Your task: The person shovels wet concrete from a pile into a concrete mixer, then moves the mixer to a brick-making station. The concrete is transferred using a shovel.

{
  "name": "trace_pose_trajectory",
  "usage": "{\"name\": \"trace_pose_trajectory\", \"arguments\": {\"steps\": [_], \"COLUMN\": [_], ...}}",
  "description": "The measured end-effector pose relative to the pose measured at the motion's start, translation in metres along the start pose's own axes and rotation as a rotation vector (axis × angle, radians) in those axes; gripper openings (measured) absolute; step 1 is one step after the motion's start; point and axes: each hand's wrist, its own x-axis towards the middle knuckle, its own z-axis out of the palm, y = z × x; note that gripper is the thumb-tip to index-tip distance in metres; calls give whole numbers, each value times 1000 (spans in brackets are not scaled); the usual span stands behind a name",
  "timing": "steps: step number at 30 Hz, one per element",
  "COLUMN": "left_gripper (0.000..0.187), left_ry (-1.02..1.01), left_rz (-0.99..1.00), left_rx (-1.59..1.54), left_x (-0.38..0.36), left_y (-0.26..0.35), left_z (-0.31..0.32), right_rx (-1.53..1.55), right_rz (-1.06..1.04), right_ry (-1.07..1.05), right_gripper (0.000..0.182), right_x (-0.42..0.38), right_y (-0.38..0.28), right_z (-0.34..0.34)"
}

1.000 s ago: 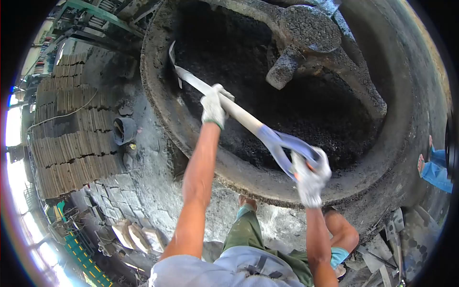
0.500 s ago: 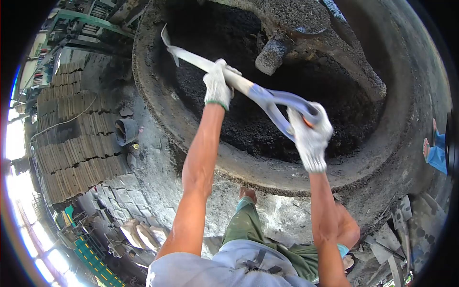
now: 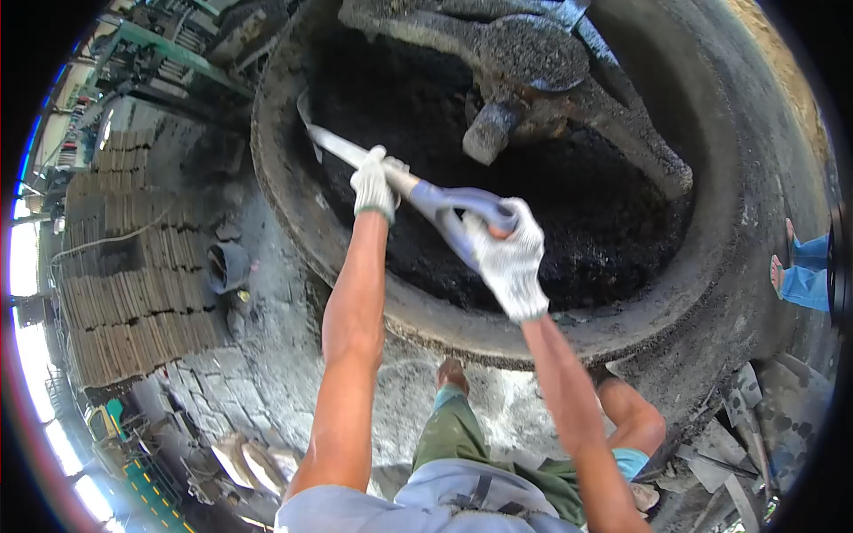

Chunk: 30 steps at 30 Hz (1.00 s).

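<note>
In the head view, the person's left hand [image 3: 373, 184], in a white knitted glove, is closed around the pale shaft of a D-handled shovel [image 3: 433, 201]. The right hand [image 3: 513, 259], gloved alike, is wrapped around the blue D-grip, where a bit of orange shows. The shovel slants across the near left part of a large round mixing pan [image 3: 428, 337], its blade inside the left rim; whether it touches the wall cannot be told. Dark, crumbly material [image 3: 595, 258] covers the pan's floor. Above it, toward the far edge, sits a crusted mixer hub [image 3: 536, 53] with thick arms. Outside the left rim stand a dark bucket [image 3: 230, 266] and rows of stacked slabs [image 3: 142, 302]; beyond the right rim, another person's blue trouser legs [image 3: 807, 289] show.
</note>
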Motion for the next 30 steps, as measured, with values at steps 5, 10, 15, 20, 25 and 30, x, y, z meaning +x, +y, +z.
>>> {"name": "trace_pose_trajectory", "arguments": {"steps": [5, 10, 15, 20, 25, 30], "left_gripper": [16, 14, 19, 23, 18, 17], "left_ry": [-35, -32, -339, -595, -541, -556], "left_rz": [-25, -137, -163, -232, -173, -124], "left_rx": [-146, -98, -83, 130, 403, 518], "left_x": [-126, -177, -279, -301, -231, -209], "left_y": [12, 6, -39, -93, -153, -143], "left_z": [-15, 13, 105, 195, 263, 283], "right_rx": [-26, 219, 541, 716, 962, 941], "right_rz": [-301, 417, 596, 724, 781, 763], "right_ry": [-62, 205, 587, 852, 852, 781], "right_gripper": [32, 20, 7, 5, 12, 6], "right_x": [-73, -138, -223, -258, -195, -192], "right_y": [-38, -81, -50, -44, -65, -62], "right_z": [-78, -216, -313, -323, -273, -274]}}
